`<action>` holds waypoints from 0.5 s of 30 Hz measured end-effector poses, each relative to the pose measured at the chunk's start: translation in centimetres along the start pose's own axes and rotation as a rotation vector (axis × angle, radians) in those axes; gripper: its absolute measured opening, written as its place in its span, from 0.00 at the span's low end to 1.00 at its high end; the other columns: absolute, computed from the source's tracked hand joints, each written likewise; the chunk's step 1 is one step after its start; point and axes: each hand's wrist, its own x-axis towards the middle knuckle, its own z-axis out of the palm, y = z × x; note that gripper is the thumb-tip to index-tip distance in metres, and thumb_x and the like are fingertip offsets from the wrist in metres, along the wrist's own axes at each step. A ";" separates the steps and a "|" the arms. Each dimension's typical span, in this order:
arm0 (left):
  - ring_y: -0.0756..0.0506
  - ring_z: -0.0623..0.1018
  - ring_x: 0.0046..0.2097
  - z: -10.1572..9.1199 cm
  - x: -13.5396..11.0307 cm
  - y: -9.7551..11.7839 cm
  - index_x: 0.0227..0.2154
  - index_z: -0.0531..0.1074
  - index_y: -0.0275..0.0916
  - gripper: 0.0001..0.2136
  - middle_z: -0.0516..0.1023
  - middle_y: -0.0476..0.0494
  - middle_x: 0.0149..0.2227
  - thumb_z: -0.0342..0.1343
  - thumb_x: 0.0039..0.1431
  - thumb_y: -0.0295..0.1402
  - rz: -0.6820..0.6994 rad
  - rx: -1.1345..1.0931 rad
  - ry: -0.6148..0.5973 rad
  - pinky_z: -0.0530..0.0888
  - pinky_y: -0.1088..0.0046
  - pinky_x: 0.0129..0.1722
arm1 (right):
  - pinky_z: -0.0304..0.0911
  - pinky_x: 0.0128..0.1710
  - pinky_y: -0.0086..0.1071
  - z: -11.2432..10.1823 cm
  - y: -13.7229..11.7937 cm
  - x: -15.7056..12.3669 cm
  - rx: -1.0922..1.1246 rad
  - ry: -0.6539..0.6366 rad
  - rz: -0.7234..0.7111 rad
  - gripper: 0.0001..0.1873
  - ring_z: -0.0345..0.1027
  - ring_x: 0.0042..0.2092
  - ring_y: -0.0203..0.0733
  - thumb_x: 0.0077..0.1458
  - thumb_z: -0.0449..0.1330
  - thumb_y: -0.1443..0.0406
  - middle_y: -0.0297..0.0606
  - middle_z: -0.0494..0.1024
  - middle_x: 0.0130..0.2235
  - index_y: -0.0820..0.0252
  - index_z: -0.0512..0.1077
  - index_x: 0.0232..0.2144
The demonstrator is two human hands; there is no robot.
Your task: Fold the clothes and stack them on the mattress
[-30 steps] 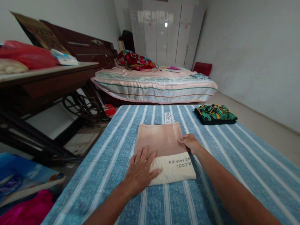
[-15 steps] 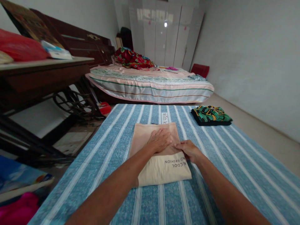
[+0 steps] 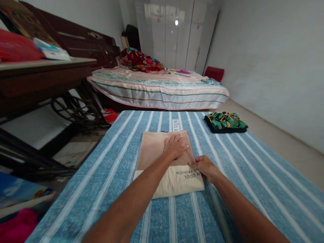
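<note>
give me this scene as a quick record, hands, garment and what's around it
left hand: flat on the garment's pink part
right hand: at the garment's right edge; grip unclear
garment: folded, pink and cream, lettering upside down to the camera
surface: blue striped cloth
far right of cloth: green and black folded pile
background: bed with red floral bundle

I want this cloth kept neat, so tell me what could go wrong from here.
The left hand rests on the pink part of the folded cloth; a slide could wrinkle it. The right hand is at the cloth's right edge; a tug there might skew the fold.
</note>
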 end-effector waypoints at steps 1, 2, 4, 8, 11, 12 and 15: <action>0.36 0.53 0.63 -0.1 -0.2 0.0 0.56 0.60 0.39 0.26 0.55 0.37 0.63 0.36 0.62 0.49 -0.004 0.007 0.039 0.52 0.49 0.57 | 0.51 0.11 0.24 -0.1 0.2 0.1 0.006 0.020 0.000 0.10 0.60 0.13 0.34 0.43 0.63 0.67 0.32 0.69 0.14 0.61 0.66 0.18; 0.37 0.55 0.62 -0.1 -0.6 -0.1 0.55 0.61 0.38 0.25 0.58 0.37 0.62 0.36 0.62 0.47 0.005 0.019 0.083 0.53 0.50 0.57 | 0.52 0.11 0.24 -0.1 0.4 0.1 0.014 0.038 -0.001 0.10 0.59 0.13 0.34 0.44 0.63 0.67 0.31 0.69 0.13 0.61 0.65 0.17; 0.36 0.56 0.62 -0.2 -1.7 -0.4 0.53 0.64 0.37 0.24 0.62 0.36 0.60 0.36 0.63 0.46 0.018 0.050 0.136 0.52 0.50 0.57 | 0.53 0.12 0.25 -0.1 0.8 0.2 0.026 0.057 -0.007 0.12 0.60 0.14 0.34 0.44 0.62 0.67 0.31 0.68 0.13 0.60 0.63 0.16; 0.32 0.52 0.63 -0.1 -4.3 -1.9 0.52 0.65 0.38 0.26 0.60 0.37 0.61 0.37 0.61 0.49 -0.044 0.086 0.106 0.50 0.49 0.57 | 0.52 0.11 0.25 0.0 1.1 0.1 0.019 0.060 -0.012 0.13 0.60 0.14 0.35 0.44 0.63 0.67 0.33 0.69 0.13 0.60 0.63 0.16; 0.33 0.49 0.65 -0.4 -5.5 -3.3 0.57 0.59 0.42 0.28 0.55 0.38 0.64 0.39 0.59 0.52 -0.137 0.071 0.044 0.50 0.46 0.57 | 0.51 0.11 0.24 0.2 1.1 0.0 0.003 0.090 -0.015 0.13 0.60 0.13 0.35 0.45 0.63 0.67 0.32 0.68 0.12 0.60 0.64 0.16; 0.34 0.48 0.65 -0.6 -5.7 -3.7 0.58 0.58 0.43 0.28 0.54 0.38 0.64 0.40 0.59 0.52 -0.149 0.062 0.027 0.50 0.46 0.57 | 0.51 0.11 0.24 0.3 1.1 -0.1 0.000 0.100 -0.017 0.12 0.60 0.13 0.35 0.45 0.63 0.67 0.32 0.68 0.12 0.60 0.64 0.16; 0.38 0.49 0.65 -1.8 -6.6 -4.5 0.58 0.58 0.42 0.26 0.53 0.39 0.65 0.38 0.62 0.49 -0.124 0.012 0.024 0.51 0.52 0.59 | 0.52 0.11 0.25 0.3 0.9 -0.4 -0.006 0.118 -0.018 0.13 0.61 0.14 0.35 0.45 0.62 0.67 0.32 0.68 0.12 0.60 0.64 0.16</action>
